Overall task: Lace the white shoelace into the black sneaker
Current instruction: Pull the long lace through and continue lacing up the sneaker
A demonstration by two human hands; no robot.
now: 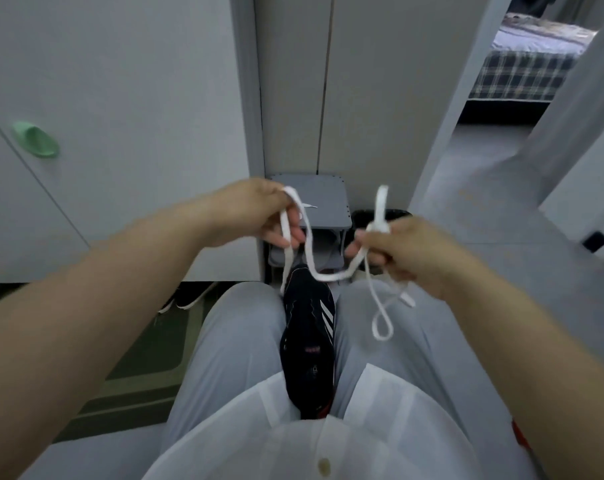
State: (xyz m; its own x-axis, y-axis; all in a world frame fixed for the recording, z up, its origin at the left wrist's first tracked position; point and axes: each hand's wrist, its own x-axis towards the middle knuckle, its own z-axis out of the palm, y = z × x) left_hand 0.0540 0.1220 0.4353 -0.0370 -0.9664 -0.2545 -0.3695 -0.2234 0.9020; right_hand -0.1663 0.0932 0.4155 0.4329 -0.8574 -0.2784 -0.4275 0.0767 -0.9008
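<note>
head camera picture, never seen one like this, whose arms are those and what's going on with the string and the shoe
There is no machine here. A person wears one wide-angle camera on the head, looking forward and down, so the two bare arms are their own. They sit with a black sneaker wedged between their thighs in grey trousers, toe pointing away. The left hand pinches one stretch of a white shoelace. The right hand has another stretch in its grip, with a loop dangling below. The lace sags between the hands, above the shoe. Whether it is threaded yet cannot be told. Beyond the knees stands a small grey rack.
</note>
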